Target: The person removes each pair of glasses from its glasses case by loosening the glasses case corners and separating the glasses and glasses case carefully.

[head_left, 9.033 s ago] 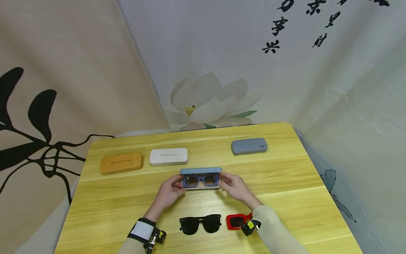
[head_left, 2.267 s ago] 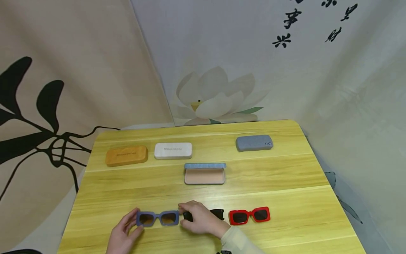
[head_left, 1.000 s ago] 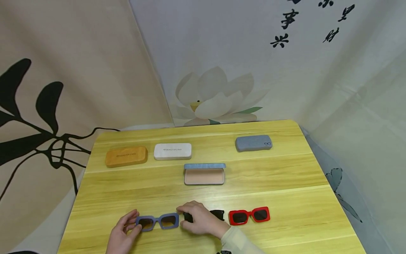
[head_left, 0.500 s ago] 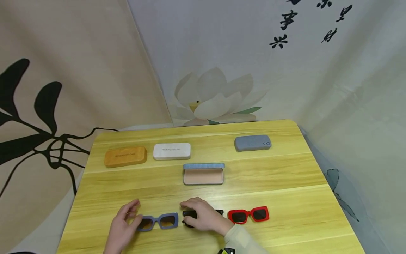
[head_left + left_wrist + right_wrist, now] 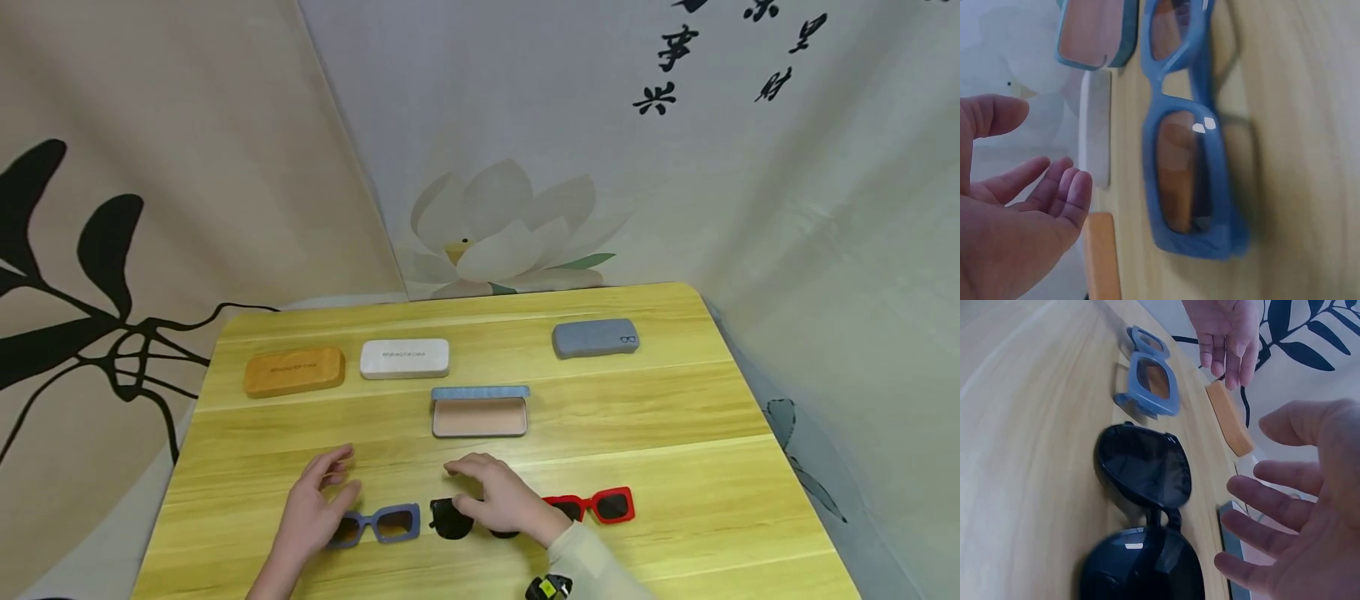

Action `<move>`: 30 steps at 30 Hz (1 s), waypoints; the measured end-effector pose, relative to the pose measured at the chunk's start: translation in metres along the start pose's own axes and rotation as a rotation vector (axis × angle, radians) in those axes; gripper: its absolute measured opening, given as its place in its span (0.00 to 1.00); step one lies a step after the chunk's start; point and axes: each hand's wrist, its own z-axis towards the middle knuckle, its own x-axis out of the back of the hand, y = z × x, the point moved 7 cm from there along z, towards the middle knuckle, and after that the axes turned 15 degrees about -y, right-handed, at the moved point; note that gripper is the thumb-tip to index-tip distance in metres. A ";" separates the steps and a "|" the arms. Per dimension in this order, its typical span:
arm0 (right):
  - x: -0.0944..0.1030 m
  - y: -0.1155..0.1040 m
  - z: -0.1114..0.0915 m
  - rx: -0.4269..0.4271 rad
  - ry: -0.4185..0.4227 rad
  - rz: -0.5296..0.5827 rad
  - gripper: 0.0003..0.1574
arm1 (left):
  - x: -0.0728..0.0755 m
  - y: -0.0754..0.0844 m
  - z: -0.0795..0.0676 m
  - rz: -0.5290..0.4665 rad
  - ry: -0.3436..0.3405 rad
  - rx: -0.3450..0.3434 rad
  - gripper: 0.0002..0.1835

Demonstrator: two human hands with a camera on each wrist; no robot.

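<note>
My left hand [image 5: 313, 510] hovers over the left end of the blue-framed sunglasses [image 5: 396, 523], its fingers loosely bent around nothing. In the left wrist view those sunglasses [image 5: 1179, 169] lie on the table apart from the fingers. Above the black sunglasses [image 5: 452, 520] is my right hand [image 5: 502, 496], which hides part of them. Its spread fingers hold nothing in the right wrist view, and the black sunglasses [image 5: 1144, 465] lie apart from them. Farther forward, an eyeglass case [image 5: 480, 418] with a blue lid stands open, its pinkish inside bare.
Red sunglasses [image 5: 613, 505] lie to the right of the black pair, partly behind my right wrist. Along the back of the wooden table [image 5: 675, 400] are closed cases: orange [image 5: 294, 372], white [image 5: 405, 359] and grey-blue [image 5: 596, 338].
The blue sunglasses, earlier in the open case between both hands, now lie left of the black pair. Over the last second both hands have come off the sunglasses and moved forward.
</note>
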 end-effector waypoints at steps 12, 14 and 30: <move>0.030 0.014 -0.013 0.022 0.102 0.048 0.27 | -0.007 0.025 0.021 -0.063 -0.048 -0.050 0.27; 0.035 0.016 -0.016 0.017 0.116 0.055 0.27 | -0.009 0.028 0.024 -0.067 -0.060 -0.037 0.27; 0.068 0.042 -0.039 -0.036 0.245 0.108 0.27 | -0.028 0.053 0.060 -0.103 -0.144 -0.010 0.26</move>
